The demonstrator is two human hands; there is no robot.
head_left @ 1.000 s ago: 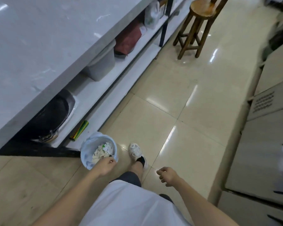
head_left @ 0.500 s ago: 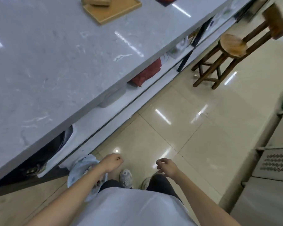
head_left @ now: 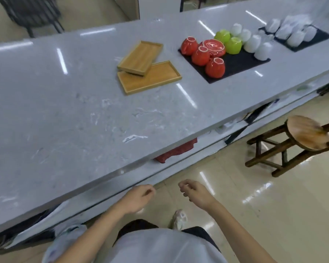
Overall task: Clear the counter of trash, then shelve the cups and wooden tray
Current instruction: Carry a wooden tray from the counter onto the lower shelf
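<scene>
left hand (head_left: 139,199) loosely curled, empty | right hand (head_left: 197,192) loosely curled, empty | both below worktop (head_left: 68,118) edge | wooden trays (head_left: 148,67), cups (head_left: 215,56) far across worktop, well apart from hands

Bin (head_left: 65,236) mostly hidden behind left forearm; stool (head_left: 308,135) blurred.

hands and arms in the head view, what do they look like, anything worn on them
Both forearms are bare down to the wrist, with no sleeve showing on either. The left hand and the right hand wear no gloves, and no watch, ring or band can be seen. The person wears a white top below them.
</scene>
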